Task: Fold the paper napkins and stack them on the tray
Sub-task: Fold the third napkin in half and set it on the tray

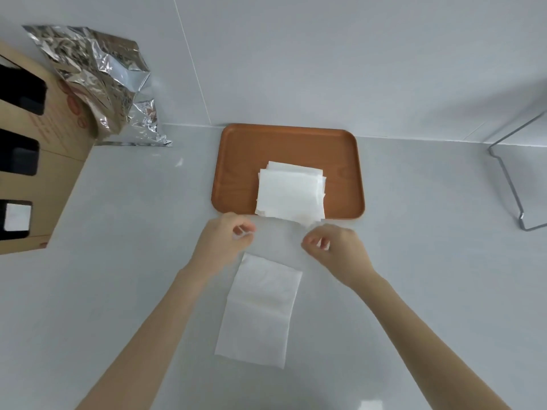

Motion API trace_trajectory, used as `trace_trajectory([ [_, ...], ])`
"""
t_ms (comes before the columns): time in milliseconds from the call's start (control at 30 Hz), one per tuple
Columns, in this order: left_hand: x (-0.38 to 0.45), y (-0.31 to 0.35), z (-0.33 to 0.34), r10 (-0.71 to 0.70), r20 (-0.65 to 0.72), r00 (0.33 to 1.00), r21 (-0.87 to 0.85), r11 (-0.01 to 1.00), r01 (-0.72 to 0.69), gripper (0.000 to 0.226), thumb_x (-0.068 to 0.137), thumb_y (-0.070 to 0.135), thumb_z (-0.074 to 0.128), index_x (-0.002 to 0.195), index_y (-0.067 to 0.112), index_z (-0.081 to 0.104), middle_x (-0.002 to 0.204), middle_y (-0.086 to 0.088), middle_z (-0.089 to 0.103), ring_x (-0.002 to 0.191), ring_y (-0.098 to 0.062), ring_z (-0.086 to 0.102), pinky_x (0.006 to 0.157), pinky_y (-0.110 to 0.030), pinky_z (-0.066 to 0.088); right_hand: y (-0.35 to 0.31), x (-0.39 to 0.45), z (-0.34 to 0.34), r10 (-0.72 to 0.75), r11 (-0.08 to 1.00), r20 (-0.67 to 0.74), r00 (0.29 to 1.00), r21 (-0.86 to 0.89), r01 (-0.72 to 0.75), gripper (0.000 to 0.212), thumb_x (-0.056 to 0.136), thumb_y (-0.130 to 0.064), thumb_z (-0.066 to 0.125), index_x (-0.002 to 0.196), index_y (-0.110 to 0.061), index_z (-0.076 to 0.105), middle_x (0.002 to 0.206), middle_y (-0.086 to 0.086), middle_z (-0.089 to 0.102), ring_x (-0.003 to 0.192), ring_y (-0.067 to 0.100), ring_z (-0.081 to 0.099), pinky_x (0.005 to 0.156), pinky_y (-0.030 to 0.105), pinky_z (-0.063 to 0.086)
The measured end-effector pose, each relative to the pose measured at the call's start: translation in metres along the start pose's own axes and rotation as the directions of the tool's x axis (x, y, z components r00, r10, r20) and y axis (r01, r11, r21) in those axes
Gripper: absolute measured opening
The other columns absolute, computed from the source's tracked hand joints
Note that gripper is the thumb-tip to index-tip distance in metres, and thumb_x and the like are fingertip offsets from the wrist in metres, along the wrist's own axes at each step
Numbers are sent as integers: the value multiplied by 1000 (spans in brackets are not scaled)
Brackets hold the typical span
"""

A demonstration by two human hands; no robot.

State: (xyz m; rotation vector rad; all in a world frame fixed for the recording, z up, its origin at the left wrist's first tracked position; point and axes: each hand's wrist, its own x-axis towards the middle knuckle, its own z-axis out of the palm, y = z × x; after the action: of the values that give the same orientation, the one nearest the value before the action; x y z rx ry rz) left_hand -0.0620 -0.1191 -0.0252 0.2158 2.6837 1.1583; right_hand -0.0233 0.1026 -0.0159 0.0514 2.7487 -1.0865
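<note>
A brown tray (242,161) lies at the back of the white counter. On its front half sits a stack of folded white napkins (288,192), whose front edge hangs slightly over the tray rim. An unfolded napkin (257,312) with a crease across it lies flat on the counter nearer to me. My left hand (228,241) and right hand (337,250) hover between that napkin and the tray. Each hand has its fingers pinched on a bit of white paper. A faint, blurred thin napkin (278,232) seems to span between them.
A cardboard box (35,161) with dark cut-outs stands at the left. Crumpled silver foil packaging (100,81) leans against the wall beside it. A metal wire rack (515,184) stands at the right edge. The wall rises right behind the tray.
</note>
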Motion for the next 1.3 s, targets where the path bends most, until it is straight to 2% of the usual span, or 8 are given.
trace_trajectory([
  [267,-33,-12,27,-68,51,996,133,989,61,14,75,11,65,88,17,62,87,-1,52,77,-17,49,73,-34,45,8,-33,44,-26,978,89,996,-205,44,12,83,-25,62,91,-17,61,97,2,60,88,21,59,67,36,51],
  [433,-32,-3,22,-40,60,997,122,992,33,3,78,7,62,76,10,62,85,-5,55,83,-25,56,75,-39,47,1,-27,37,-44,976,83,996,-209,61,9,86,-17,55,87,-11,60,95,7,60,81,25,58,65,36,48],
  [600,-31,29,-4,66,-100,993,-82,994,-74,11,78,7,63,74,17,61,70,10,61,71,-4,58,60,-11,39,-25,-24,-9,-66,990,-114,991,114,79,9,79,-11,62,73,-17,60,69,-13,59,62,7,56,59,27,47],
  [667,-38,47,-16,103,-157,982,-162,978,-129,15,77,9,65,72,22,61,69,18,62,70,4,57,60,-8,39,-38,-31,-30,-134,973,-185,973,163,165,14,77,-9,65,71,-19,60,65,-18,58,60,1,55,53,11,39],
  [767,-56,66,-26,154,-185,971,-196,962,-190,27,73,10,69,71,35,59,72,21,64,73,5,58,60,-3,39,-47,-50,-48,-211,944,-251,945,200,263,21,75,-2,66,73,-22,61,71,-20,61,63,2,55,53,12,40],
  [933,-91,60,-13,156,-53,986,-202,966,-163,36,73,5,68,74,40,62,80,37,63,77,5,56,62,-3,37,-27,-90,-31,-189,957,-210,959,181,228,26,74,2,67,86,-21,65,76,-23,59,64,-3,53,55,7,40],
  [1167,-145,15,46,51,156,986,-98,995,-36,15,74,5,67,77,20,69,80,6,65,80,-1,54,69,-5,36,23,-140,27,-96,994,-4,995,44,96,23,75,0,67,78,-23,66,78,-14,59,67,-3,50,58,6,37],
  [1300,-147,13,51,20,157,987,-78,997,-8,10,76,11,67,77,21,68,75,10,63,79,-11,56,71,-16,41,29,-141,34,-64,997,15,998,40,64,22,76,-1,65,78,-22,66,78,-16,60,70,-5,51,60,5,37],
])
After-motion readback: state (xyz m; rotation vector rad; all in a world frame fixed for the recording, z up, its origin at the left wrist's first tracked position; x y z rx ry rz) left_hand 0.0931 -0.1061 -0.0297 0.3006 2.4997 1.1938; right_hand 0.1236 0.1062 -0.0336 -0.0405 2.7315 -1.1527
